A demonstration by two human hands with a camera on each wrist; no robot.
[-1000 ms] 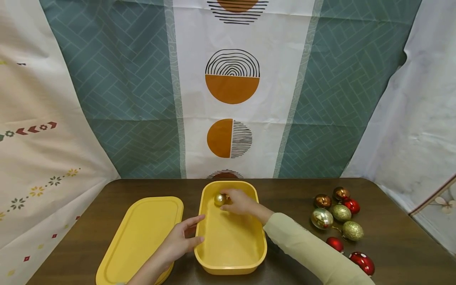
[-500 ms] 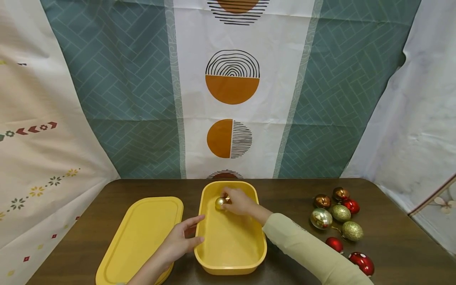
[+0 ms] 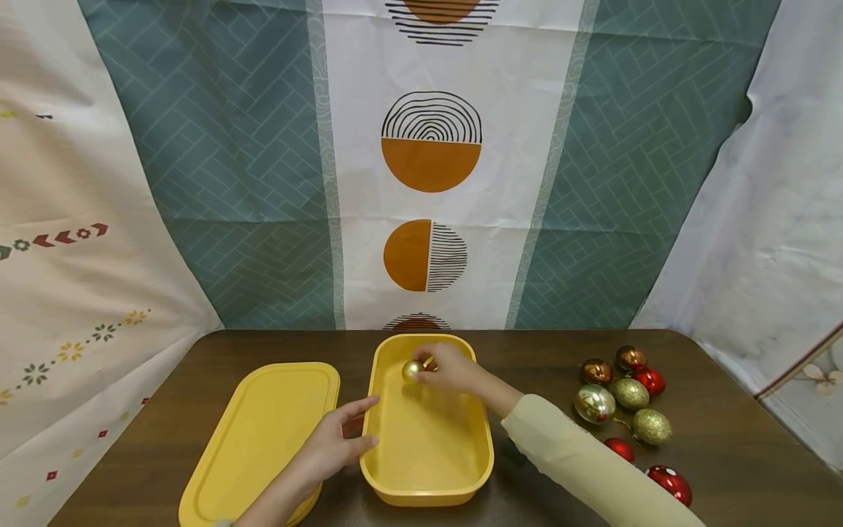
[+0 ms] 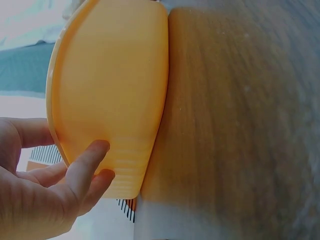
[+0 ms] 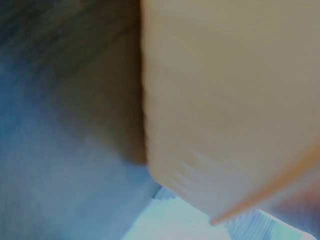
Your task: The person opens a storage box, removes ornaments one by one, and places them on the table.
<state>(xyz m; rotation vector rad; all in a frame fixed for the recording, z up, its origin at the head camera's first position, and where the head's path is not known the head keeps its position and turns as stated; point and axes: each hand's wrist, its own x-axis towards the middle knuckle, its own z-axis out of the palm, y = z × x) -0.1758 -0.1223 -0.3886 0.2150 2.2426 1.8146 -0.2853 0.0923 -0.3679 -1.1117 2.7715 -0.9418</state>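
Note:
In the head view, a deep yellow box [image 3: 428,454] with rounded corners stands at the middle of the table. My left hand [image 3: 332,443] holds the box at its left wall. The left wrist view shows thumb and index at the rim, with two other fingers [image 4: 90,160] against the outer wall. Near the far end of the box, my right hand [image 3: 454,369] pinches a shiny gold Christmas bauble [image 3: 411,371] over the box floor. In the right wrist view, the box wall [image 5: 235,100] hides most of that hand.
A flat yellow lid [image 3: 270,432] lies left of the box. On the right rest several baubles: brown [image 3: 596,371], shiny pale gold [image 3: 595,404], glittery gold [image 3: 652,427] and red [image 3: 670,483]. A patterned cloth [image 3: 428,168] hangs behind the dark wooden table [image 3: 527,348].
My right hand and the gold bauble have shifted slightly to the right inside the box. The left hand keeps its place at the wall.

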